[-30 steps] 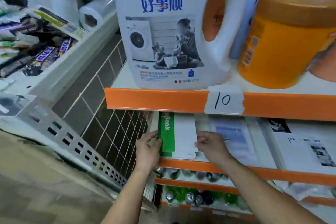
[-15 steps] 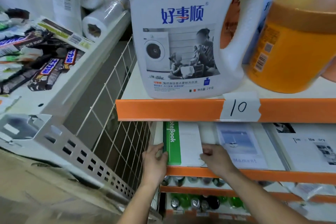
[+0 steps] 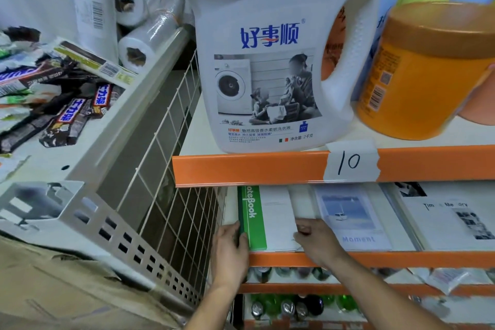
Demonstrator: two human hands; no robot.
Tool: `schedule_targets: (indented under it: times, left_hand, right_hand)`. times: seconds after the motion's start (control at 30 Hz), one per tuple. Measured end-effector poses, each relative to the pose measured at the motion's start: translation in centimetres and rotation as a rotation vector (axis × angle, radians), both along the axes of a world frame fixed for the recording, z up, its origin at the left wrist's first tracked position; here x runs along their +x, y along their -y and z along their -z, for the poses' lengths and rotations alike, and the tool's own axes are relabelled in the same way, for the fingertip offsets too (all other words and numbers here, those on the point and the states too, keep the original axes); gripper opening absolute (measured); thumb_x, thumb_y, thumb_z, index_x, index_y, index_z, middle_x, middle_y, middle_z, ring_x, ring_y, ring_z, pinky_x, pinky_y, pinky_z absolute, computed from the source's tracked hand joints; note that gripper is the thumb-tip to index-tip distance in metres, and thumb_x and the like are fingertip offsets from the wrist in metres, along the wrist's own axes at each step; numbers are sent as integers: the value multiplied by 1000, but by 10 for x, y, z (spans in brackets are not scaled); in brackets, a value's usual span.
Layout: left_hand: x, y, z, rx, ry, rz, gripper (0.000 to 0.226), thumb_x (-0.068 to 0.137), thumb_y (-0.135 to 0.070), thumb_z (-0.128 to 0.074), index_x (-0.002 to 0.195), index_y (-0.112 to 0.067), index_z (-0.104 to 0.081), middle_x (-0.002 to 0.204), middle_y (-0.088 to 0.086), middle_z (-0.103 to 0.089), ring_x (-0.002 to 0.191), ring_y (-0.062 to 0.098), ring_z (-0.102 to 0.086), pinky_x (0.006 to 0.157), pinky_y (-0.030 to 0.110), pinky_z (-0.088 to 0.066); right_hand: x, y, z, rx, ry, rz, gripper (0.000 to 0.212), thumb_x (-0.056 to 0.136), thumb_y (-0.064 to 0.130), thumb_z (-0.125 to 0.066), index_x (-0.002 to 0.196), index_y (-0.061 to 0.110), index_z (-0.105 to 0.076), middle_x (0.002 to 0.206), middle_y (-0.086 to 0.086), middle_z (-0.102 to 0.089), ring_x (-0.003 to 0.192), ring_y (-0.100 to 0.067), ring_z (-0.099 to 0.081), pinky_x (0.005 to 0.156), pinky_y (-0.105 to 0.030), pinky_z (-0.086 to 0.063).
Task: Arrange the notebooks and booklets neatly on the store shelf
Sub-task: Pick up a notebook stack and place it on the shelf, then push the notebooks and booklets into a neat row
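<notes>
- Left fingers [image 3: 239, 232] are curled against the left edge of the green-spined notebook [image 3: 276, 215], thumb lying on the green spine.
- Left hand [image 3: 231, 248] grips that edge at the near left corner, forearm coming up from below.
- Right fingers [image 3: 302, 230] are bent and together, tips clamped on the notebook's right edge near the front corner.
- Right hand [image 3: 320, 242] sits over the shelf lip [image 3: 281, 259], forearm running down to the lower right.
- The notebook lies flat between both hands at the left end of the middle shelf. Spine is to the left and reads "noteBook", the cover is white, and the front edge is at the orange lip.
- "Moment" booklet [image 3: 353, 218] lies flat just right of the notebook, its near left corner under the right hand.
- "Time Memory" booklet [image 3: 450, 220] lies flat further right, close beside the "Moment" one.
- Upper shelf edge [image 3: 241, 167] is orange, with a tape label [image 3: 351, 161] marked "10".
- White detergent jug [image 3: 267, 67] stands above, orange tub [image 3: 423, 75] to its right.
- Wire mesh panel [image 3: 171, 169] is on the left of the shelving.
- Candy bars [image 3: 72, 118] and plastic wrap rolls [image 3: 139, 45] lie on the left unit.
- Green bottles [image 3: 270, 303] are on the bottom level.
</notes>
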State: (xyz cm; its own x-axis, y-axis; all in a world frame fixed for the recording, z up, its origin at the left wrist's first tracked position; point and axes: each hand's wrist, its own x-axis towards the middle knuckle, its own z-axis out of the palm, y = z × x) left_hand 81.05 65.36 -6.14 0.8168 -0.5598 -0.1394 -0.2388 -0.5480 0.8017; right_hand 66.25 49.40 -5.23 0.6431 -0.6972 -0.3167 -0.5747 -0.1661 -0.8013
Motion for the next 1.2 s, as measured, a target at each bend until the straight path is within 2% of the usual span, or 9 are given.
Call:
schedule_targets:
  times: [0.07,0.3,0.43,0.53,0.57,0.63,0.73,0.97,1.2]
  left_hand:
    - [1,0,-3,26,9,11,43,100,-22,-59,142,-19,-55,138,-7,-51,130,12,-50,114,41,-43]
    - [2,2,-13,72,29,31,37,99,-20,-58,136,-21,-58,134,-7,-54,128,11,-51,113,35,-42]
    - [5,4,-27,47,-24,44,31,97,-12,-60,128,-20,-64,119,-12,-57,109,5,-56,97,17,-46]
    - [4,6,-39,58,66,71,40,97,-20,-62,136,-23,-58,127,-14,-53,128,11,-48,111,31,-42]
    - [1,7,-45,73,102,82,45,97,-25,-62,141,-24,-53,134,-14,-51,134,11,-43,115,35,-38]
    - [-6,13,-55,96,175,132,52,98,-30,-60,148,-24,-47,146,-10,-47,139,11,-38,117,34,-32]
    - [-21,25,-70,194,363,254,55,99,-34,-54,151,-22,-41,149,-4,-45,140,15,-36,117,34,-31]
    - [-79,65,-105,274,593,346,58,99,-38,-45,154,-25,-32,148,-2,-42,138,21,-36,115,37,-32]
    - [-176,134,-108,316,575,411,60,100,-41,-44,156,-26,-29,151,1,-40,140,24,-33,114,37,-30]
  right_hand:
    - [0,0,-1,3,-9,10,35,94,11,-60,117,33,-73,113,16,-73,102,-2,-67,93,-26,-54]
    - [2,-6,-10,13,-28,28,35,94,6,-57,114,29,-74,112,14,-73,100,-1,-66,82,-14,-48]
    - [3,-7,-25,-26,-78,-6,34,92,5,-57,110,29,-72,108,11,-73,101,-9,-66,78,-18,-48]
    - [1,-4,-43,-93,-96,4,20,93,13,-58,103,29,-65,92,15,-65,95,-15,-66,71,-23,-47]
    - [-1,-3,-49,-112,-102,0,23,94,19,-59,115,27,-63,97,11,-66,97,-15,-65,77,-26,-49]
    - [-8,3,-62,-176,-153,-33,48,94,29,-60,141,25,-51,128,1,-63,119,-17,-58,96,-30,-48]
    - [-23,17,-81,-268,-224,-89,64,95,36,-58,153,26,-36,155,3,-42,140,-19,-42,110,-34,-40]
    - [-69,57,-96,-488,-262,-150,66,95,40,-56,155,24,-33,158,7,-36,141,-17,-40,110,-32,-39]
    - [-162,119,-89,-533,-318,-204,71,97,45,-52,159,27,-21,166,6,-18,150,-18,-24,119,-32,-27]
